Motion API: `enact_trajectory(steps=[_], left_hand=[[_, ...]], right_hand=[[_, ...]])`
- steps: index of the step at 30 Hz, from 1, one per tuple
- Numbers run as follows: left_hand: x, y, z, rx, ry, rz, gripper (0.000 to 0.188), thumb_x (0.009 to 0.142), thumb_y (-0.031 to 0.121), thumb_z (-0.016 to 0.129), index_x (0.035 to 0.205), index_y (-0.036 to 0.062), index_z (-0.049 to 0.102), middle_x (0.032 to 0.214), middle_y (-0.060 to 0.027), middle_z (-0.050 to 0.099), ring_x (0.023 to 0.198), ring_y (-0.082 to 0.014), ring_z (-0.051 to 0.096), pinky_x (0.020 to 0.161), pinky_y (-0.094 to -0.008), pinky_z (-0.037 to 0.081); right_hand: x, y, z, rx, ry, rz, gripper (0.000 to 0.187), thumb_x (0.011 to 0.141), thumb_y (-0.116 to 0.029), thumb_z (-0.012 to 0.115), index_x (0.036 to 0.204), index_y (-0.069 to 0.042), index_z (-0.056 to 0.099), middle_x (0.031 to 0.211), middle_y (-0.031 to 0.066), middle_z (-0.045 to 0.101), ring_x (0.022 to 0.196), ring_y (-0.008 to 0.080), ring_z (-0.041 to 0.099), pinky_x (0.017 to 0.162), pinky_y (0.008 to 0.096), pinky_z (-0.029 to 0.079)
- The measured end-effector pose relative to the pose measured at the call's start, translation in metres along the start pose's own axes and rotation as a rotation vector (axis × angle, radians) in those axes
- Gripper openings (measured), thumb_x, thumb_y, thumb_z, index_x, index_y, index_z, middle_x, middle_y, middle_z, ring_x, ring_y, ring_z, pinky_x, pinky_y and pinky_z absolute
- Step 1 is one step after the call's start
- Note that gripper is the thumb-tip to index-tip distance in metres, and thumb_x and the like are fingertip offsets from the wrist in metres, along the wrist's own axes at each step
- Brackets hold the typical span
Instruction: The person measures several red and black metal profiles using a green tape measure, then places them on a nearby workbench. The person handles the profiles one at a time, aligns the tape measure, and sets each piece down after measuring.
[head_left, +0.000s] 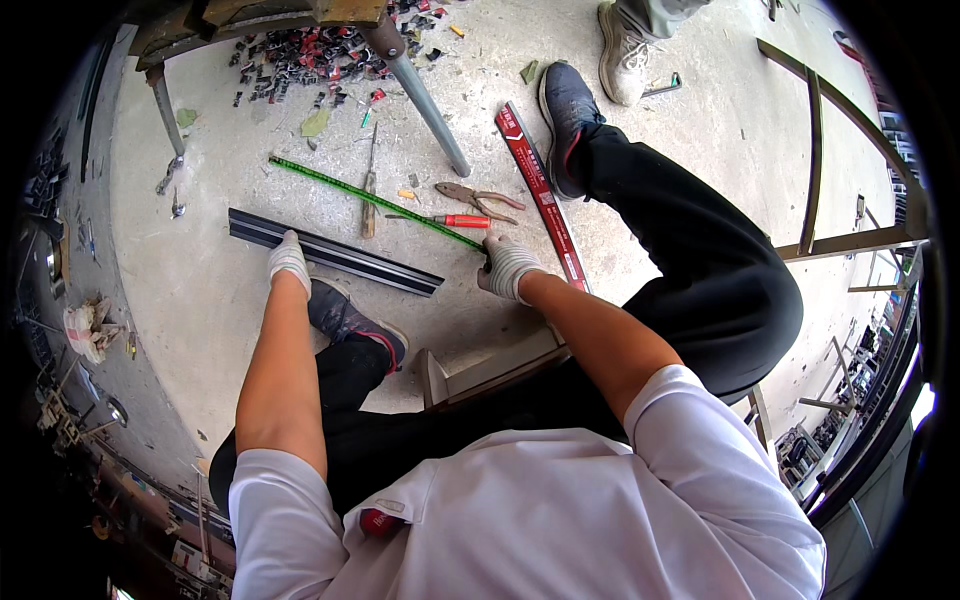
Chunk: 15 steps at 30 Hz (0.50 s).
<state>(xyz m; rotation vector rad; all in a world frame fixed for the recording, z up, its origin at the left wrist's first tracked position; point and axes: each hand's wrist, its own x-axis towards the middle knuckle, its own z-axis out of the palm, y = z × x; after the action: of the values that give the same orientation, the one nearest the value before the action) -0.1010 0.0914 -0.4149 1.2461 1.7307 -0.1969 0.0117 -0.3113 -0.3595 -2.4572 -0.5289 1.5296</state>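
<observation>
1. While bent-looking edges make the floor's outline hard to judge, pale concrete spreads from the right knee to the metal frame near the floor's right edge.
2. Toward the floor's far edge, a heap of scraps and a slanting metal leg bound the working area; the left shoe and right shoe flank it.
3. The dark strip is long, straight and flat, with paler grey lines along its length.
4. The tape measure shows a narrow green blade, drawn out and passing over the wooden-handled screwdriver and the shaft of the red screwdriver.
5. Gloved, the left hand has its fingers on the strip, left of its middle; whether they grip or merely press, I cannot tell.
6. The right hand, also gloved and well apart from the left, is closed round the tape's near end, just beyond the strip's right end.
7. Pliers lie beyond the red screwdriver, left of a red strip.
</observation>
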Motion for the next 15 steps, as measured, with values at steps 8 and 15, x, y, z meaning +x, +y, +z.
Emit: enact_trajectory(steps=[8, 15], left_hand=[[0.021, -0.007, 0.007, -0.080, 0.012, -0.091, 0.067, 0.099, 0.046, 0.065, 0.148, 0.0021, 0.051, 0.149, -0.0159, 0.054, 0.126, -0.0280, 0.058, 0.101, -0.0421, 0.052], [0.018, -0.011, 0.026, -0.022, -0.023, -0.060, 0.068, 0.099, 0.046, 0.066, 0.148, 0.0030, 0.050, 0.146, -0.0134, 0.057, 0.117, -0.0280, 0.063, 0.094, -0.0405, 0.055]], right_hand=[[0.001, 0.012, -0.023, 0.145, 0.486, 0.167, 0.052, 0.091, -0.035, 0.063, 0.131, -0.001, 0.057, 0.128, 0.0288, 0.060, 0.111, 0.0448, 0.065, 0.097, 0.0526, 0.052], [0.029, 0.090, -0.035, 0.185, 0.479, 0.644, 0.065, 0.089, -0.037, 0.069, 0.139, 0.002, 0.052, 0.133, 0.0307, 0.059, 0.115, 0.0434, 0.066, 0.099, 0.0496, 0.054]])
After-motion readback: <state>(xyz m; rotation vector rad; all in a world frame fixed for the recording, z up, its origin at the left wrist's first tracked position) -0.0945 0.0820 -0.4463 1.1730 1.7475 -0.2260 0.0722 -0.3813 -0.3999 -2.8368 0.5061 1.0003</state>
